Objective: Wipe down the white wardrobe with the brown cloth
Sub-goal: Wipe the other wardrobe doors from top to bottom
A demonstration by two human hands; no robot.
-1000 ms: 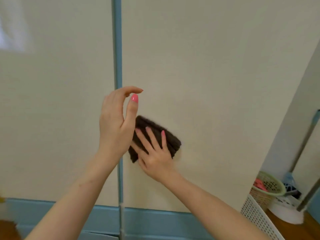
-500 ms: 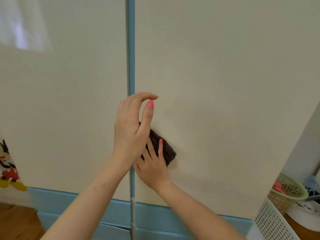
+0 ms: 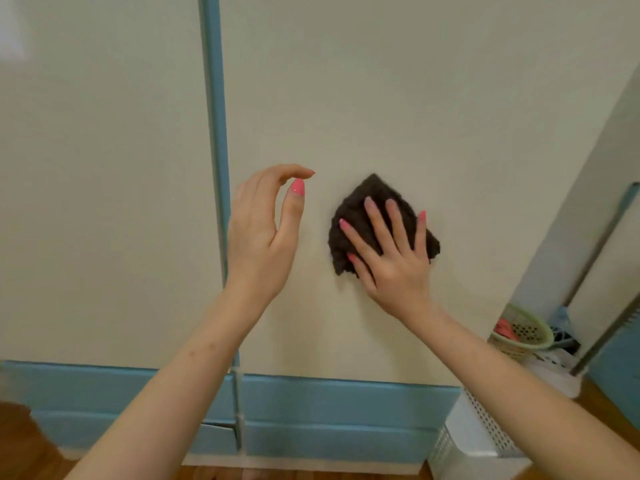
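On the white wardrobe door [image 3: 415, 98], the right hand [image 3: 391, 258], fingers flat, has slid the brown cloth [image 3: 374, 195] rightward, widening the wiped patch; left hand [image 3: 259, 237] hovers loosely curled, empty.

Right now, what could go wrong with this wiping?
The right hand presses the cloth with flat fingers only, so it might slip and drop down the wardrobe. A wide sweep right could reach the green basket. The left hand hovers idle, so it gives no support.
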